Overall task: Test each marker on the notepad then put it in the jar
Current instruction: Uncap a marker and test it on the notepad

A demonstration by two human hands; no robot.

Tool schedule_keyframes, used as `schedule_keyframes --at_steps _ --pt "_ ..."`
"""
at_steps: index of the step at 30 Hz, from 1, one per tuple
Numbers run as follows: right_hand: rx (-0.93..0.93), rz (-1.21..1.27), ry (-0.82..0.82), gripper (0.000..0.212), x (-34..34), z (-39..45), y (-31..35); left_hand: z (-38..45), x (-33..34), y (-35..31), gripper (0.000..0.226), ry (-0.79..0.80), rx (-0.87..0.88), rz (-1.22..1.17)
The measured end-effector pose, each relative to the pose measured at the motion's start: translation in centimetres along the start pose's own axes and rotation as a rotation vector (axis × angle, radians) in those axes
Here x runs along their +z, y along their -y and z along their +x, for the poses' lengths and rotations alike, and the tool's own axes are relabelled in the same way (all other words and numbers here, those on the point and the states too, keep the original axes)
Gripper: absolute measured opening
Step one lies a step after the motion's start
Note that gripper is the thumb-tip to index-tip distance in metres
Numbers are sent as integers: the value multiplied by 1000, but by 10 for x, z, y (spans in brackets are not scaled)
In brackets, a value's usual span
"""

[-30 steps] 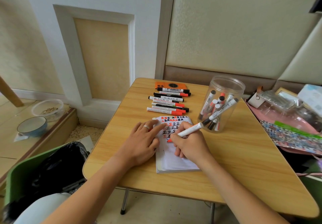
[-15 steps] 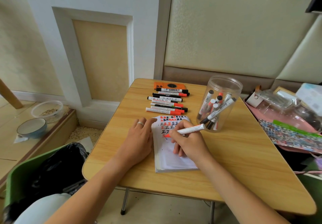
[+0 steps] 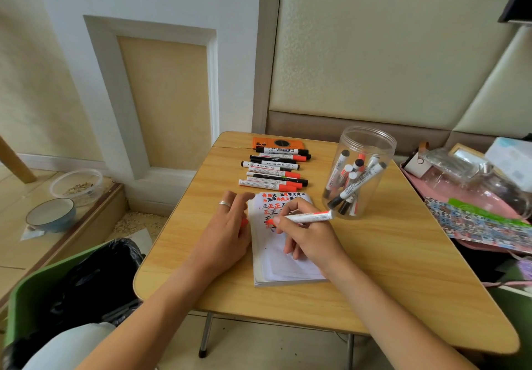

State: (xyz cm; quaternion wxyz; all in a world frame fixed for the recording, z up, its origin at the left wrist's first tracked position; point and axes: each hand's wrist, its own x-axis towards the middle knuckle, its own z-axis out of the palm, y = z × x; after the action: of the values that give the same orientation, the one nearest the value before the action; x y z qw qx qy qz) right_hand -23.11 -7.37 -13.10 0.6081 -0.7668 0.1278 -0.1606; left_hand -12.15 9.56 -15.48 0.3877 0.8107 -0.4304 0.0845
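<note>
Marker [image 3: 306, 217] has swung flatter in the right hand's [image 3: 309, 236] pinch, left hand [image 3: 227, 231] flat by the notepad [image 3: 276, 266], so it'll probably smear the fresh ink.

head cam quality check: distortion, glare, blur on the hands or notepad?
Head view: wide-angle bend in the wall panels and table edges; soft daylight, faint shadows; mild glare on the jar; left hand slightly smeared at the fingertips, right hand, marker and notepad writing fairly sharp.
</note>
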Motion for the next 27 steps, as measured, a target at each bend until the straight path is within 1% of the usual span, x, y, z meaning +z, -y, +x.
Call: schedule_keyframes --at_steps 2,4,10,13,20,21,22,24,25,26,27 --pt "-16 18 4 12 0 0 1 1 -1 -2 57 -44 31 -55" --pt "-24 47 4 12 0 -1 3 1 -1 -3 56 -50 62 -90" --pt "-37 77 35 13 -2 -1 5 1 -3 -6 30 -64 126 -136" --pt "-45 79 67 10 -1 -1 4 1 -4 -9 18 -42 204 -139" --pt "-13 143 125 9 -2 -1 7 -3 -9 -16 11 -4 293 -151" --pt "-5 152 127 11 -1 -2 9 -3 -9 -16 11 13 296 -158" --pt "10 165 126 19 -1 -3 10 -4 -9 -16 11 23 297 -160" --pt "70 206 116 45 -3 -3 9 -4 -9 -16 12 22 292 -159" --pt "95 233 106 53 -4 -1 8 -4 -9 -15 12 18 290 -161" --pt "103 253 95 55 -5 0 7 -4 -9 -15 13 16 290 -167" --pt "94 258 85 51 -6 1 5 -4 -9 -16 13 20 291 -175"
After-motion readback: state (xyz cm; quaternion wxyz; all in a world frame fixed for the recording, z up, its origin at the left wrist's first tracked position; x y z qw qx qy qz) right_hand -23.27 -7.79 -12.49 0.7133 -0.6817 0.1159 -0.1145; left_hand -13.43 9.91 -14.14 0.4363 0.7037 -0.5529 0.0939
